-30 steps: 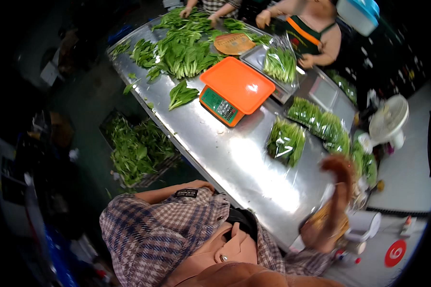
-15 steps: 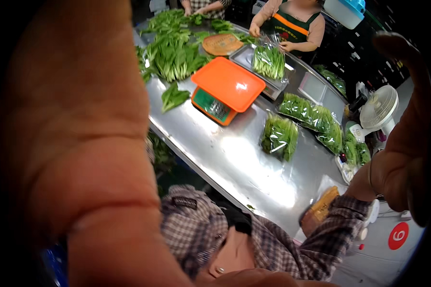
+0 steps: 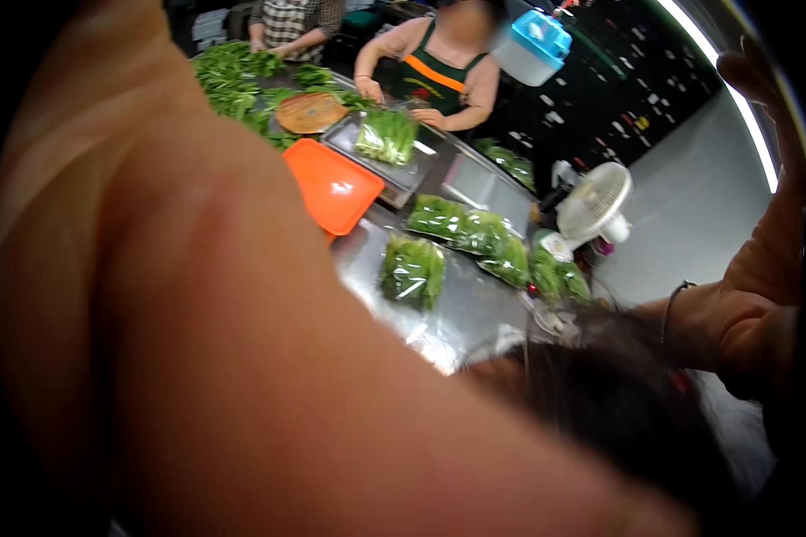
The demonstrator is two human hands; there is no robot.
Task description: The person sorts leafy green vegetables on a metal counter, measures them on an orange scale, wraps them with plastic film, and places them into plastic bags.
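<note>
Very close to the lens, my left hand (image 3: 170, 233) and forearm fill the left side and the bottom; its fingers are out of sight. My right hand (image 3: 761, 277) is raised at the right rim, with a thin band at its wrist. One dark finger curls along the picture's edge there; whatever this hand grips is hidden. Beyond my left forearm lies an orange scale tray (image 3: 336, 183), partly covered by it. A clear bag of leafy greens (image 3: 412, 271) rests on the metal table (image 3: 367, 259), with several more bagged greens (image 3: 475, 231) behind it.
Across the table a co-worker in a dark green apron (image 3: 434, 76) handles bagged greens (image 3: 387, 136) on a flat scale. Another person (image 3: 295, 22) stands by loose greens (image 3: 233, 80). A white fan (image 3: 595, 201) stands right of the table. Blurred dark hair (image 3: 618, 412) covers the lower right.
The view has swung, so the table and bags sit farther left. My left forearm now spans the bottom, hiding the plaid shirt and part of the orange scale. Dark hair has come into view.
</note>
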